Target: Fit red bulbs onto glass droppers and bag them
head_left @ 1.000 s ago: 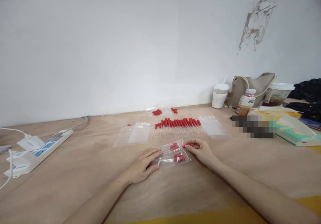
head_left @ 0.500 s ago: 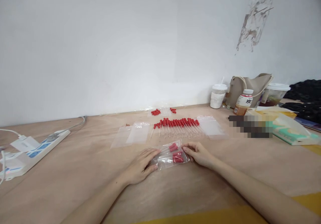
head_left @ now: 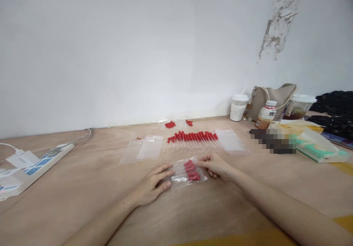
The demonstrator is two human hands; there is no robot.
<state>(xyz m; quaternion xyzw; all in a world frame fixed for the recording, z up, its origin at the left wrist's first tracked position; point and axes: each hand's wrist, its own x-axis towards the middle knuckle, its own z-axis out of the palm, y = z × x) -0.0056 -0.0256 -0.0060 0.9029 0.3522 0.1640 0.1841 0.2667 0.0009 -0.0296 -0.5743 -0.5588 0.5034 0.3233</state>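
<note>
A clear zip bag (head_left: pixel 179 181) lies flat on the table in front of me, with several red-bulbed droppers (head_left: pixel 192 170) inside, their thin stems toward the left. My left hand (head_left: pixel 154 185) rests at the bag's left end, fingers apart, the fingertips touching the plastic. At the other end, my right hand (head_left: pixel 216 166) has its fingers bent around the bag's edge, the index finger reaching over the plastic close to the bulbs. Beyond the bag, a row of loose droppers (head_left: pixel 194 137) lies with red bulbs pointing to the wall.
Flat plastic bags (head_left: pixel 150 147) lie left of the row, and another bag (head_left: pixel 231 142) lies right. Loose red bulbs (head_left: pixel 170 124) sit near the wall. A power strip (head_left: pixel 41 168) is at left; a cup (head_left: pixel 238 108), bottle (head_left: pixel 266 115) and tissue pack (head_left: pixel 321 148) stand right.
The droppers in the bag now lie more evenly side by side. My right index finger has moved left over the bag, and my left fingers are spread a little more.
</note>
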